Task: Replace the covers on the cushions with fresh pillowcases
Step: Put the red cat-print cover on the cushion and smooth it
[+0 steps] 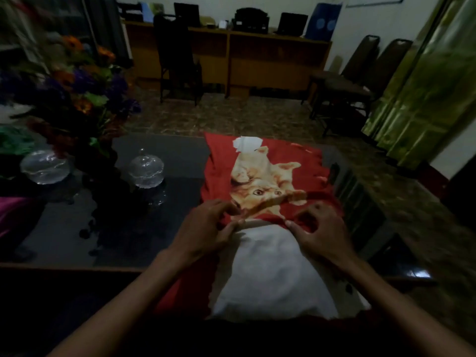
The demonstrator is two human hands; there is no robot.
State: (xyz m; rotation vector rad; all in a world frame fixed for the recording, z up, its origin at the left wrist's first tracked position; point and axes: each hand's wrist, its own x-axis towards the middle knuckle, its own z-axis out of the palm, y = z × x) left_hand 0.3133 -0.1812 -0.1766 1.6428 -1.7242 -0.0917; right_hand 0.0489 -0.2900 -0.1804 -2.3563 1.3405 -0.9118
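Cushion (pixel 270 274) lies on the table (pixel 159 155) at its near right, nearest end overhanging toward the person. Pillowcase (pixel 268 173) lies on the table just beyond, its near edge overlapping the cushion's far end. Left hand (pixel 208 228) and right hand (pixel 319 228) sit side by side on that edge, cushion between them. Left of the pillowcase: lidded glass dish (pixel 146 167); a second glass dish (pixel 45 166) farther left; flower arrangement (pixel 77 86) behind and between them. Desk (pixel 229 57) and chair (pixel 177 60) stand far behind; chairs (pixel 360 81) at right.
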